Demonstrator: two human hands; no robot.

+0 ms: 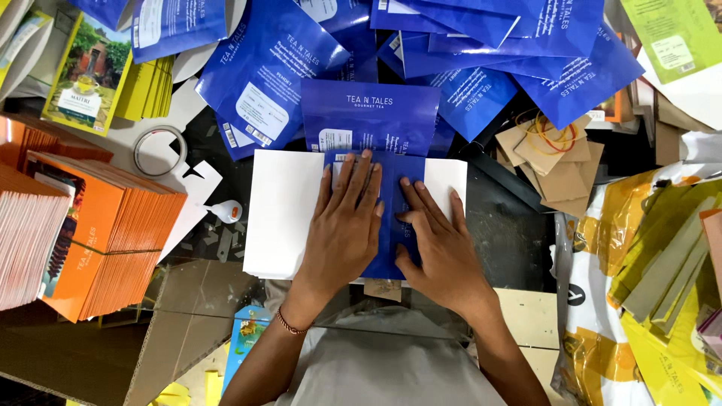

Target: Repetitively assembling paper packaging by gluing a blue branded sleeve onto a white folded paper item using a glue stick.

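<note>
While the big heap of blue pouches (451,53) fills the top of the frame, the one that matters sits dead centre: a flat blue pouch (391,218) lying on a white sheet (282,214) on the desk (500,225). Both hands are spread flat on it, left hand (346,225) and right hand (444,256) side by side, palms down, pressing rather than gripping, fingers open and closed around nothing. Looks light, thin, floppy and pretty slick to me, so it'd probably slide around; I'd pinch it by an edge or corner. Orange card stacks (113,225) sit at left, a tape roll (159,150) upper left.
</note>
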